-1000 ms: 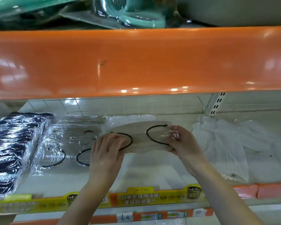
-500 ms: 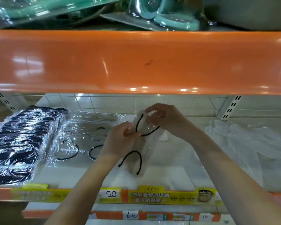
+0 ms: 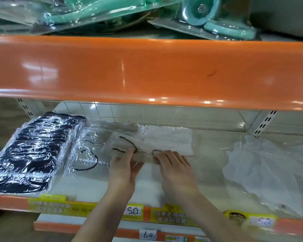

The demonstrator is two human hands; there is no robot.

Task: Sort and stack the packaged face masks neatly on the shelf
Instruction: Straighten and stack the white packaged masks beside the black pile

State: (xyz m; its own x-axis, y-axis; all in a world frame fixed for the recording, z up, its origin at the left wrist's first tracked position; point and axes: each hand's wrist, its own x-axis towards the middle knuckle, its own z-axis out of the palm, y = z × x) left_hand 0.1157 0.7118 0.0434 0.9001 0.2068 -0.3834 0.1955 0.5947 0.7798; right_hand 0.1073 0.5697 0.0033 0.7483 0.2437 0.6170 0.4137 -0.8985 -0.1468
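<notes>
Both hands work one beige packaged mask (image 3: 143, 152) low over the shelf (image 3: 208, 154) — left hand (image 3: 122, 169) pinches its near edge, right hand (image 3: 173, 163) presses flat-fingered. Best to square it onto the clear-wrapped pile (image 3: 87, 142) alongside — slippery film slides easily.

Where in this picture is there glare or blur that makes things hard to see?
Head view: glare streaks the wrap on the black mask stack; ceiling lights reflect on the orange shelf edge; motion blur softens the right hand and the price labels.
</notes>
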